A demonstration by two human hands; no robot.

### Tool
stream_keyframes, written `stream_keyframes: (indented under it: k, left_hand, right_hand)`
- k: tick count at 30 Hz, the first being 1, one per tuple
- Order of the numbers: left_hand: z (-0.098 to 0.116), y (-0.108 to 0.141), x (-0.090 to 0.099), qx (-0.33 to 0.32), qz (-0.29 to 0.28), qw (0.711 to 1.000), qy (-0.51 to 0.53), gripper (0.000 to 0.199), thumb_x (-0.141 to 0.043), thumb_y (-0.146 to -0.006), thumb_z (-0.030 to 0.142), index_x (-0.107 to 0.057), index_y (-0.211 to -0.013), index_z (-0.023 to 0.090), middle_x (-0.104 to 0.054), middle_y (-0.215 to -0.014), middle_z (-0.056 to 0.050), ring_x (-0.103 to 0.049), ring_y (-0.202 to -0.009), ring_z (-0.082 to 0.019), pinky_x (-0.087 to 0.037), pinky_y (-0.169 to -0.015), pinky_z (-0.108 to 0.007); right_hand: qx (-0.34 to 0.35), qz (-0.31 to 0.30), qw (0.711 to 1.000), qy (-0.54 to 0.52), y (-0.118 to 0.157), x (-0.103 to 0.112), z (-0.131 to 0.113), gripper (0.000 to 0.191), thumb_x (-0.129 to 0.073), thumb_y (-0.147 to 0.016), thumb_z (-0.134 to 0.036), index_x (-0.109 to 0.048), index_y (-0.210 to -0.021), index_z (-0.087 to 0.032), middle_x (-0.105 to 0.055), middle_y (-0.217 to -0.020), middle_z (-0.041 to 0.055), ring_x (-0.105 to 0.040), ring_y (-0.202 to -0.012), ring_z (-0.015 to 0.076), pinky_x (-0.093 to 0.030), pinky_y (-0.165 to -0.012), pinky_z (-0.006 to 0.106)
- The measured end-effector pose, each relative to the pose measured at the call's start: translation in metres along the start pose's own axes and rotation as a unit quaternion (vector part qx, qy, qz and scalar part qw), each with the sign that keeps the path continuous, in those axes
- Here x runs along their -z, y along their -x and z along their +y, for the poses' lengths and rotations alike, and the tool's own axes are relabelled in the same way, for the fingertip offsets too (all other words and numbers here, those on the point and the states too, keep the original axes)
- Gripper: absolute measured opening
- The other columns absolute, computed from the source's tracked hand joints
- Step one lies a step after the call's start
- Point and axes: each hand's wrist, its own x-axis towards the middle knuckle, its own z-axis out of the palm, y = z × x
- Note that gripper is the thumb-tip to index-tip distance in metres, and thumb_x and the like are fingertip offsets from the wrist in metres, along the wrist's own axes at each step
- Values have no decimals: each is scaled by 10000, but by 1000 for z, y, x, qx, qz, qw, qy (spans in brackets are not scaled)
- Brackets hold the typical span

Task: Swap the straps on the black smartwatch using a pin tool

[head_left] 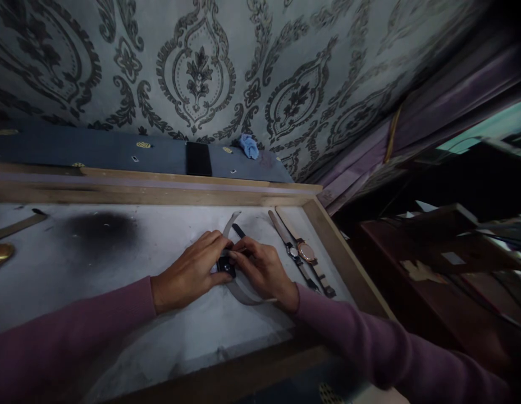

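Note:
A wristwatch with a dark square face [227, 267] and a pale grey strap [248, 296] is between my two hands, low over the white drawer bottom. My left hand [192, 270] grips its case from the left, thumb along the lower edge. On the other side, my right hand [264, 268] pinches at the upper end of the case, where the strap joins; fingers partly hide that spot. One strap end rises above my left fingers, and the other curves below my right hand. A thin dark piece [238, 230] shows just behind my right fingers; its kind is unclear.
Two watches, one small and silver [292, 252], one rose-gold [306, 252], lie along the wooden drawer's right wall [348, 247]. At far left are a strap [18, 226] and a gold object [1, 254]. A black phone [199, 159] and blue cloth [248, 146] rest on the ledge behind.

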Motion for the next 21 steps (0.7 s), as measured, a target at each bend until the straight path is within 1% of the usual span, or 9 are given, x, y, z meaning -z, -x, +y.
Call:
stream_keyframes:
  k: [6,10,15,21]
  left_hand:
    - [0,0,1,-6,6,1000,3,256,-668,-816,160,-498,-1002,203,-527,-981,-37,-504,-954,-225,-440,-804,-363]
    - [1,-1,2,1,0,1000,9,270,-674,-819,167,-501,-1023,202,-532,-997,-41,-507,-959,-225,-442,-813,-365]
    - [2,-1,4,8,-11,1000,1,284,-678,-815,162,-492,-1025,205,-531,-1009,-40,-507,-960,-224,-443,-814,-355]
    - [0,-1,3,8,-5,1000,8,206,-651,-832,191,-493,-964,209,-528,-980,-35,-506,-927,-216,-442,-791,-355]
  right_hand:
    - [14,-9,1000,18,-1,1,-1,137,-490,-946,-254,-543,-835,-195,-656,-678,3,-585,-549,107,-438,-532,228]
    - [0,-14,1000,22,0,1,0,113,-500,-935,-247,-535,-836,-206,-651,-664,-6,-585,-537,112,-438,-528,238]
    - [-14,-16,1000,13,1,1,0,119,-501,-940,-255,-542,-842,-200,-664,-700,7,-604,-560,118,-448,-552,241]
    - [28,-23,998,50,-3,3,-3,139,-478,-947,-251,-539,-833,-197,-650,-690,7,-587,-567,119,-444,-555,243]
